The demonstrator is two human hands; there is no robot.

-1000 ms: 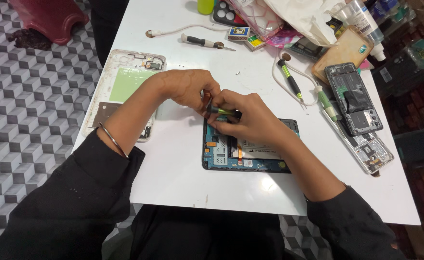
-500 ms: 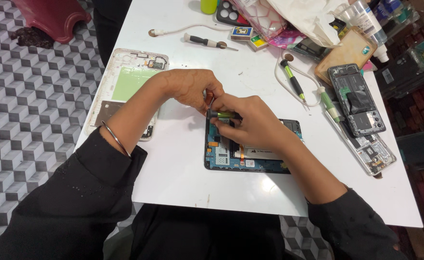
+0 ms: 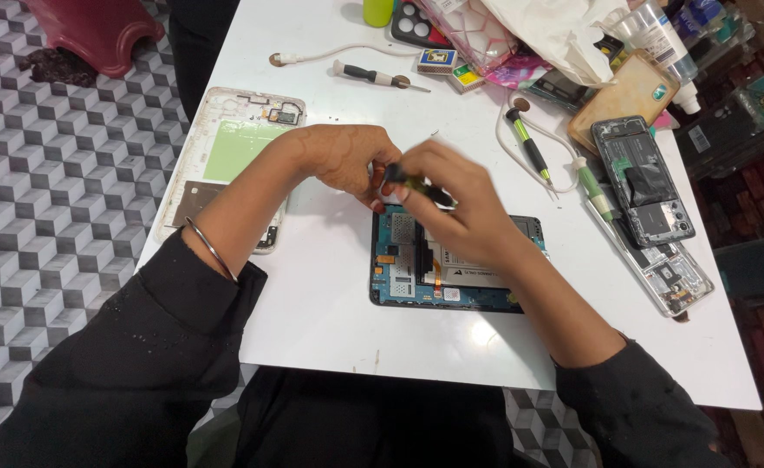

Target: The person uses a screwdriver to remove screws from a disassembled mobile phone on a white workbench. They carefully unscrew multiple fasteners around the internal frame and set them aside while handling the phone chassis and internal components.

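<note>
An opened tablet [image 3: 451, 264] with its blue circuit board exposed lies on the white table [image 3: 330, 303]. My right hand [image 3: 455, 204] hovers over its top edge, fingers closed on a small green-and-black screwdriver [image 3: 416, 186]. My left hand [image 3: 347, 160] sits just left of it, fingertips touching the screwdriver's tip end near the tablet's upper left corner. Whether the left fingers pinch a small part is hidden. A thin bangle [image 3: 208, 247] circles my left wrist.
A white tablet back frame [image 3: 234, 147] lies at the left edge. Two opened phones [image 3: 650, 195] rest at the right, with screwdrivers [image 3: 529, 147], a white cable [image 3: 330, 54], a plastic bag [image 3: 564, 30] and small boxes at the back. Patterned tile floor [image 3: 52, 217] lies left.
Both hands stay together over the tablet's top edge. The right hand has lifted slightly and turned the screwdriver; the view has shifted a little.
</note>
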